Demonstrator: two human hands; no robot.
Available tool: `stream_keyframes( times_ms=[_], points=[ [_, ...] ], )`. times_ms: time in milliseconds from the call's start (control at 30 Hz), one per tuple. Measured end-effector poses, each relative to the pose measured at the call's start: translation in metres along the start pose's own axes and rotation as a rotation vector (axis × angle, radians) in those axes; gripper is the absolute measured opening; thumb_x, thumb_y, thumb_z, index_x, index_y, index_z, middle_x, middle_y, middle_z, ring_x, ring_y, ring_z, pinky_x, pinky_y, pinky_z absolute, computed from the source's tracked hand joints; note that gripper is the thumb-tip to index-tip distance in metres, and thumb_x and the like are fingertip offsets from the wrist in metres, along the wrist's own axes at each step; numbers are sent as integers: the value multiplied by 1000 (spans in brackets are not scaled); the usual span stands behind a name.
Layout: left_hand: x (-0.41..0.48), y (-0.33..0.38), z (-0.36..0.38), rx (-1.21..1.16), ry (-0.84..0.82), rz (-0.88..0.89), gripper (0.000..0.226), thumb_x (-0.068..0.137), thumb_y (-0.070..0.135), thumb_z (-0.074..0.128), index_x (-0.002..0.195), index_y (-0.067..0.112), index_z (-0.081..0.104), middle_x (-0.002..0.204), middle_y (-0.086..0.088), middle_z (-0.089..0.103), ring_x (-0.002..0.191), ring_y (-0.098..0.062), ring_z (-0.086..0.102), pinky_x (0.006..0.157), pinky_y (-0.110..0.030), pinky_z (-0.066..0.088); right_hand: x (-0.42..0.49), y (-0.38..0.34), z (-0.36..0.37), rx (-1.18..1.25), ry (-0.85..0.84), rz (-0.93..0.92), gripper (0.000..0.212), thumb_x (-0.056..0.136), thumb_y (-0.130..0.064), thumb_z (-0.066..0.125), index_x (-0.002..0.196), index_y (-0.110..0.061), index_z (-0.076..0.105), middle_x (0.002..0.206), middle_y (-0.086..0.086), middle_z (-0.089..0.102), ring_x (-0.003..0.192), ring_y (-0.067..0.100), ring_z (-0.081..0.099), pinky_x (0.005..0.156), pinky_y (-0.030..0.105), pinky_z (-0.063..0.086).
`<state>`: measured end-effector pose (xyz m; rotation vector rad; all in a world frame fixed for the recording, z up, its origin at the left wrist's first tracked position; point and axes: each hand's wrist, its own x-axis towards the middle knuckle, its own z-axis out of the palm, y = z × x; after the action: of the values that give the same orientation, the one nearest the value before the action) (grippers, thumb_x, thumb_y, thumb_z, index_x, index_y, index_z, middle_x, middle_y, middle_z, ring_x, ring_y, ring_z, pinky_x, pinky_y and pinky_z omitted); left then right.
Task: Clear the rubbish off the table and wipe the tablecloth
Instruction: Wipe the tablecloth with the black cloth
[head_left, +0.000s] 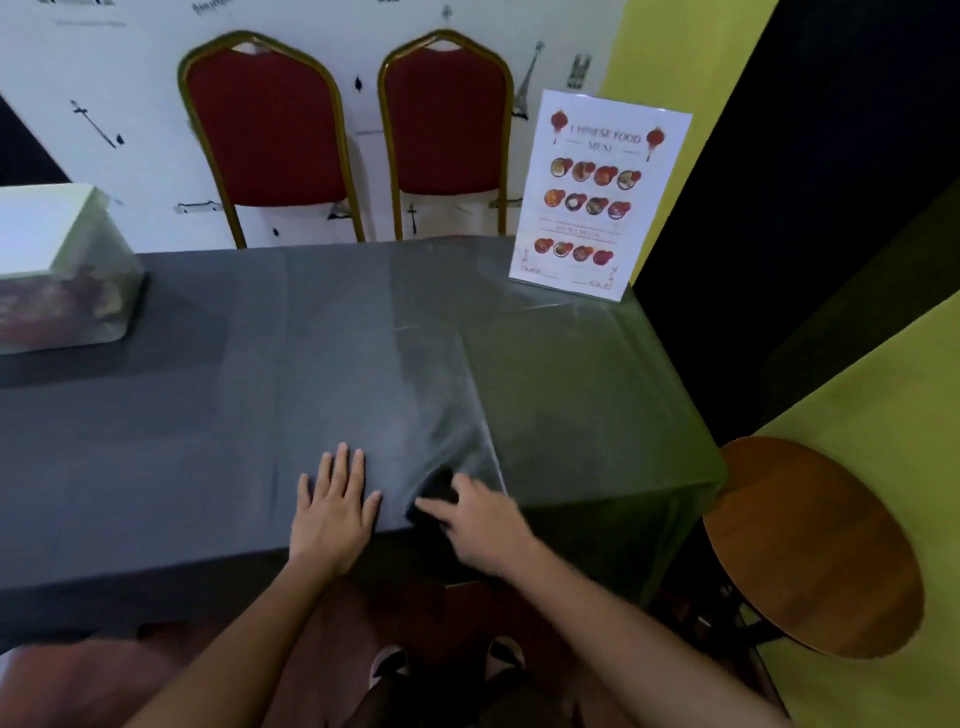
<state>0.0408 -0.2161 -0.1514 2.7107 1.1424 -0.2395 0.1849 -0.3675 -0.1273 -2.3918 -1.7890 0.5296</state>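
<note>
Left hand (332, 512): flat, fingers spread, grip empty; pins the tablecloth (208, 415) taut, I judge. Right hand (485, 525): on dark wiping cloth (434, 493) at the near edge; grip blurred, I cannot tell.

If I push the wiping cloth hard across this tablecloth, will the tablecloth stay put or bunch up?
Likely bunches: the tablecloth shows creases radiating from the right hand. It looks thin and slick, given the sheen. The flat left hand probably anchors it.
</note>
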Motion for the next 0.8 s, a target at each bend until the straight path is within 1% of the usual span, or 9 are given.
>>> stream_keyframes(
  times_ms=[67,200,333,400,467,533,600,733,800],
  points=[
    [0,-8,1,-1,-44,27,92,71,58,-17,150,15,1,159,-5,-5,146,-24,-5,116,-45,2,29,12,-16,-67,5,39,44,95,-29,48,138,-41,45,127,16,44,110,36,51,86,42,46],
    [-2,-12,1,-16,-59,70,92,70,58,-19,150,15,-4,158,-5,-10,145,-24,-10,116,-44,-2,75,23,-30,-54,15,325,42,97,-31,43,138,-43,43,130,13,40,115,34,48,88,42,44],
    [-3,-22,7,-58,-5,114,84,77,63,-16,146,15,-8,157,-5,-7,141,-20,-15,112,-41,-9,54,7,-18,1,-17,217,42,98,-32,44,137,-45,43,128,10,41,115,31,49,88,40,47],
    [-3,-23,12,-79,51,101,79,85,60,-5,148,14,5,157,-6,5,143,-22,-6,113,-44,-2,24,2,-15,-20,-93,83,44,98,-32,44,139,-46,39,127,8,42,113,28,50,85,39,47],
    [-5,-19,11,-80,65,75,71,90,51,14,147,11,26,155,-10,23,143,-28,17,113,-47,13,4,3,-21,-85,-205,-16,46,99,-33,43,141,-50,33,125,7,41,110,26,50,82,36,46],
    [-2,-16,8,-108,95,57,64,89,45,25,139,10,43,145,-13,42,134,-33,38,109,-50,28,14,9,-35,-143,-275,-97,46,98,-34,44,140,-52,33,122,6,41,107,24,49,80,36,46],
    [9,-16,5,-125,126,51,60,88,41,29,135,9,49,138,-14,50,127,-33,47,107,-52,33,46,16,-50,-165,-260,-152,44,97,-35,45,137,-52,38,117,6,43,103,25,51,81,38,46],
    [24,-19,11,-136,107,26,67,92,48,14,146,12,30,153,-10,27,142,-28,24,113,-47,8,133,30,-65,-58,-33,19,43,96,-35,49,138,-44,43,116,9,45,103,30,53,84,37,47],
    [24,-20,16,-101,111,29,70,94,53,0,148,13,21,156,-8,19,144,-26,15,114,-47,6,170,32,-68,-4,25,135,48,96,-31,51,142,-37,40,121,12,42,108,33,52,89,39,47]
  ],
)
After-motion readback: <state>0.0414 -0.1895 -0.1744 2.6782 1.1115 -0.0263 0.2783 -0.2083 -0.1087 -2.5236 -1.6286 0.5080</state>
